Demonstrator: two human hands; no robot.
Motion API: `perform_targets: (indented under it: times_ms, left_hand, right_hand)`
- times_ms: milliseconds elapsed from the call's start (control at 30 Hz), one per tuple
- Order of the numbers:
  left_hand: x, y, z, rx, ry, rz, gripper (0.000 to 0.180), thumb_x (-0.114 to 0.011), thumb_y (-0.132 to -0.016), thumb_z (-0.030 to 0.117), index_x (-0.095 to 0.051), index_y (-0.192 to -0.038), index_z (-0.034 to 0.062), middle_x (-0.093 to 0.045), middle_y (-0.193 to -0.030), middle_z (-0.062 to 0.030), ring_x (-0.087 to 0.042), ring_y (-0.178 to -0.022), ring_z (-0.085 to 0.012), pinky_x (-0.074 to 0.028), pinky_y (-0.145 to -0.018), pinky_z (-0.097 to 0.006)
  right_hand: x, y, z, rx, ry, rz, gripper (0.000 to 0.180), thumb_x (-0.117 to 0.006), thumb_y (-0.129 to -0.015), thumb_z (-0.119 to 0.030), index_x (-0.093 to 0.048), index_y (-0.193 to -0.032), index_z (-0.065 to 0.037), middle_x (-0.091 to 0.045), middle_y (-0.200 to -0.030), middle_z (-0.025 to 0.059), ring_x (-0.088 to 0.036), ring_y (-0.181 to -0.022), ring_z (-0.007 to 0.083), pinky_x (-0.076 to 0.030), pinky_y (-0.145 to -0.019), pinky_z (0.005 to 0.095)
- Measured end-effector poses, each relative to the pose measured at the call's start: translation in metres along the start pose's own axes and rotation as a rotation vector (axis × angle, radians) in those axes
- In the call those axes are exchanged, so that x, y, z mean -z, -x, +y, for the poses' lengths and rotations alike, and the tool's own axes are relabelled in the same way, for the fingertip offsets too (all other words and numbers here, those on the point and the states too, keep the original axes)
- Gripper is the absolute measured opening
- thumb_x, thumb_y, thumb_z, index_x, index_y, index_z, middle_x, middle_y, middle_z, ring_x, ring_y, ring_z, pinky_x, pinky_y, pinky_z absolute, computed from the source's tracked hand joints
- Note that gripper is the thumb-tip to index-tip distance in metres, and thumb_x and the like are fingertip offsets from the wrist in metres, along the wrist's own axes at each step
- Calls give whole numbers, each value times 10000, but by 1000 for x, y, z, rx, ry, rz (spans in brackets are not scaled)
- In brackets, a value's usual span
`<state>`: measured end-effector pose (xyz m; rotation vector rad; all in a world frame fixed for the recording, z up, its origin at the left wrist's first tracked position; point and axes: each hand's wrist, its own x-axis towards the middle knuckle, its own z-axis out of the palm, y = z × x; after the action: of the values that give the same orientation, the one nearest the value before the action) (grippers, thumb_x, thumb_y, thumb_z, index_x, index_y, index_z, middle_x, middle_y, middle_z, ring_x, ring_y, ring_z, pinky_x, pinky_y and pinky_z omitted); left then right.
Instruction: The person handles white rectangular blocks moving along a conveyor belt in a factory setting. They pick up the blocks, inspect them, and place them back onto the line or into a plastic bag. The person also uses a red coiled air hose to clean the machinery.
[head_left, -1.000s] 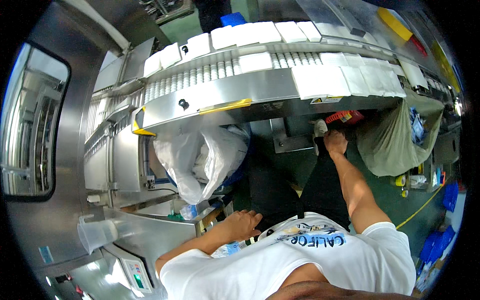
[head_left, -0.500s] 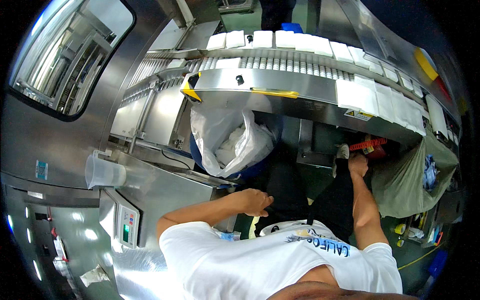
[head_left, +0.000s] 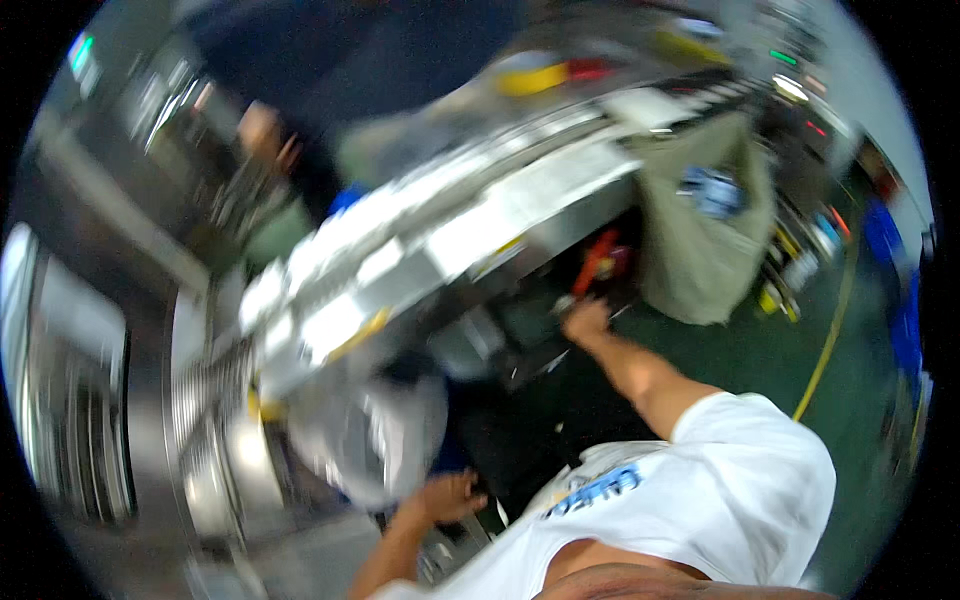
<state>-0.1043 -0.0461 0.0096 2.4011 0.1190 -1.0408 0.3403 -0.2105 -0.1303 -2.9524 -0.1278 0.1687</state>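
Note:
My right hand (head_left: 587, 320) reaches forward under the front edge of the conveyor. Its fingers look closed, but blur hides what they hold. A red coiled hose (head_left: 598, 262) hangs right beside that hand. Nearer my body, my left hand (head_left: 455, 497) is held loosely with fingers partly bent and a little apart, and nothing shows in it. Just beyond the left hand stands a bin lined with a translucent plastic bag (head_left: 375, 430). White folded pads (head_left: 560, 185) lie along the conveyor (head_left: 410, 300), smeared by motion.
An olive-green cloth sack (head_left: 695, 250) with blue cloth (head_left: 712, 190) in it hangs at the conveyor's right end. A person's hand (head_left: 262, 130) shows at the far left. Steel machinery (head_left: 160, 400) stands left; a yellow line (head_left: 830, 340) crosses the green floor.
The view has swung to the right and blurred, so the conveyor now slants and more floor shows at right. My right hand stays by the red hose; my left stays near my body.

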Motion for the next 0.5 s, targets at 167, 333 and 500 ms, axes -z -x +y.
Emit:
perform_targets:
  times_ms: [167,333,500]
  left_hand:
    - [-16,10,-17,149,159,138,752,-619,-986,574,-487,-1518,59,-706,-1262,-221,-687,-1142,-380,-539,-993,-459]
    - [-21,20,-14,167,406,208,660,-655,-1004,463,-476,-1515,85,-732,-1197,-216,-710,-1083,-376,-559,-950,-461]
    - [-26,-1,-36,163,367,219,629,-655,-1017,423,-484,-1504,63,-731,-1208,-208,-707,-1105,-344,-558,-953,-437]
  right_hand:
    - [-20,17,-20,217,138,-74,544,-624,-909,-359,-668,-1335,-25,-587,-1391,223,-542,-1262,409,-501,-942,645]
    - [-11,39,-9,269,41,-31,608,-641,-897,-352,-619,-1377,21,-532,-1400,292,-478,-1268,550,-406,-1022,754]
    - [4,55,4,279,81,-30,548,-604,-923,-294,-622,-1400,-25,-492,-1442,294,-439,-1317,568,-397,-998,781]
